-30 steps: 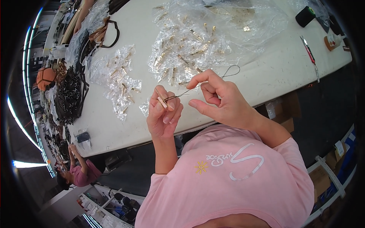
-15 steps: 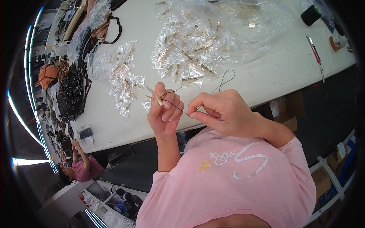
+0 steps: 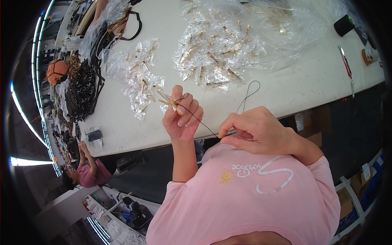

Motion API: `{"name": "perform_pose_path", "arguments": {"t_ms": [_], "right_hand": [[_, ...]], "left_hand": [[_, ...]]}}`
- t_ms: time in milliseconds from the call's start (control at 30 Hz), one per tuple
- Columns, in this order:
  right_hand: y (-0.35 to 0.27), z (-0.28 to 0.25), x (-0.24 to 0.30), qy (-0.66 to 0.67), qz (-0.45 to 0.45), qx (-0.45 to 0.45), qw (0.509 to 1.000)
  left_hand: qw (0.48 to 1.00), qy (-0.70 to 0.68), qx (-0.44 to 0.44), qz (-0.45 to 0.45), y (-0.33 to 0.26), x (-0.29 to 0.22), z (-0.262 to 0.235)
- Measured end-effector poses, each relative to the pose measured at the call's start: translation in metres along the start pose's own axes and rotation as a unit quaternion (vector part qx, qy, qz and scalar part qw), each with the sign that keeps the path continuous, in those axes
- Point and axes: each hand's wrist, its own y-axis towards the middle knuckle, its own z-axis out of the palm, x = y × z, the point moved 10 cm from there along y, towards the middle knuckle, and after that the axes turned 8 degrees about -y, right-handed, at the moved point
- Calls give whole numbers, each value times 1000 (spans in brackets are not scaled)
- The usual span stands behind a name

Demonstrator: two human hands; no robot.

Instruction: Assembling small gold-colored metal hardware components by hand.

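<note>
My left hand [image 3: 183, 118] is raised over the table's near edge. Between its thumb and fingertips it pinches a slim, pointed gold and pale piece [image 3: 167, 99] that looks like a small hair clip with two spread prongs. A thin dark cord [image 3: 199, 121] passes around the fingers by this piece and slants down to my right hand [image 3: 257, 132]. There the thumb and index finger are closed on the cord. Beyond the right hand the cord's other stretch curls into a loop above the table. Exactly how the cord meets the clip is too small to tell.
Clear plastic packets [image 3: 220, 53] of gold clips cover the white table [image 3: 286, 92], with a smaller packet pile [image 3: 141, 77] at left. Snips [image 3: 346, 67] and a black thread spool [image 3: 344, 25] lie at right. Bags crowd the far left; another person [image 3: 92, 173] sits beyond.
My right hand has drawn away from the left, down and to the right, so a longer stretch of cord spans between them. The left hand still pinches the clip.
</note>
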Motion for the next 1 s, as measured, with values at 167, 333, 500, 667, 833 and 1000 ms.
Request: {"name": "perform_pose_path", "arguments": {"t_ms": [167,333,500,667,833,1000], "right_hand": [[-2,-23,-24,83,82,-58,992],[3,-35,-14,182,20,-236,954],[22,-33,-1,70,-30,-184,980],[30,-16,-9,200,28,-139,970],[33,15,-26,482,164,-13,860],[31,26,-32,516,185,22,836]], "left_hand": [[1000,-5,3,-10,-3,0,-2],[999,4,37,-17,-1,8,4],[999,1,34,-24,-2,12,3],[999,12,33,-20,-3,13,1],[999,26,7,-18,-4,14,-7],[999,25,5,-27,-4,16,-12]]}}
